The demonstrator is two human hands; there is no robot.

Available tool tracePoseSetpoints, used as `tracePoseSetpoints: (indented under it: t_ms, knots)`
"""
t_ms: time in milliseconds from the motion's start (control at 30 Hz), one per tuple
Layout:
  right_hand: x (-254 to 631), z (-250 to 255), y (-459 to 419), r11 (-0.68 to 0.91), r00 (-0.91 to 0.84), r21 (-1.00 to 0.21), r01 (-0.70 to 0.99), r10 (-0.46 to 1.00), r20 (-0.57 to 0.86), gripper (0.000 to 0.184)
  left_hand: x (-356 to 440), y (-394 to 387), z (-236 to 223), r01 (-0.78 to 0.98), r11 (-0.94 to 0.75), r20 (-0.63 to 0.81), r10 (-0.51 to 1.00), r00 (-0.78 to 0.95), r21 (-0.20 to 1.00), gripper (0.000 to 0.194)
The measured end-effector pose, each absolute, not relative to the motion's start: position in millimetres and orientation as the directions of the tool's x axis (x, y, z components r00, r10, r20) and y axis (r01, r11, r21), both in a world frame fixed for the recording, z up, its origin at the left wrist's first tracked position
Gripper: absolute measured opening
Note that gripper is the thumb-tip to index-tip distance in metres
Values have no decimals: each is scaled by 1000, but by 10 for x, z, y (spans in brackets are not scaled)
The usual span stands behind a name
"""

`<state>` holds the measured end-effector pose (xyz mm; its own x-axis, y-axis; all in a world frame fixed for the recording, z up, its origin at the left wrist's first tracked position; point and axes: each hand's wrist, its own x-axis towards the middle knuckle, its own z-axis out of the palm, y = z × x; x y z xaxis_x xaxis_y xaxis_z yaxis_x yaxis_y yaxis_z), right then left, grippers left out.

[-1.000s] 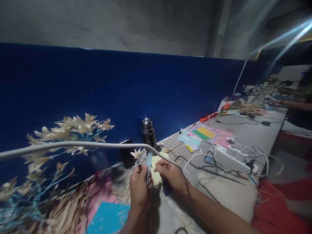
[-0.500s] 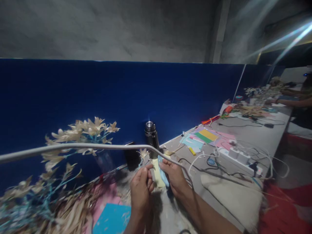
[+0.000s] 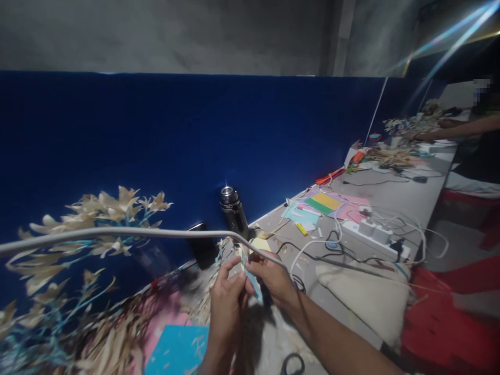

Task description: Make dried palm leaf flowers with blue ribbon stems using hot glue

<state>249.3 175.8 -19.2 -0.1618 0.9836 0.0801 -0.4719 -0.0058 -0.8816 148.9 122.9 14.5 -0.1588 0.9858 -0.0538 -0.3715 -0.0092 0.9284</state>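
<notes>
My left hand (image 3: 227,294) is closed, its fingertips pinched at the base of a small cream artificial flower (image 3: 241,256), whose stem is mostly hidden by the fingers. Right beside it, my right hand (image 3: 274,276) pinches a narrow light blue paper strip (image 3: 253,284) against the flower's base. The strip's lower end hangs between both hands. A pale yellow paper (image 3: 261,245) lies on the table behind them. Further left, cream flowers on blue stems (image 3: 121,205) stand in a clear container.
A white cable (image 3: 117,232) crosses in front of the view, above my hands. Behind stand a black flask (image 3: 233,211) and a phone (image 3: 203,247). To the right lie a power strip (image 3: 375,240), coloured papers (image 3: 323,203) and a cloth (image 3: 367,297). Another person's arm (image 3: 461,129) reaches in.
The blue paper strip passed from my left hand to my right, and its upper end now meets the flower's base. My hands have drawn together. The view has shifted slightly.
</notes>
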Motion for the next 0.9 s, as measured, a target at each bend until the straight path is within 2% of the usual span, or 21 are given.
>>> tracePoseSetpoints:
  t_ms: [233,700,900]
  knots:
    - [2519,-157,1725,-71,-213,-884,-461,977,32,40,1489,1272,145,-392,27,-110,976,-190,919,54]
    - [2603,-69,1699,86,-191,-943,-320,969,154,28,1441,1312,23,-315,16,-106,957,-270,949,56]
    - [2604,-81,1687,71,-196,-942,-327,971,140,27,1436,1304,8,-305,-6,-94,946,-311,952,59]
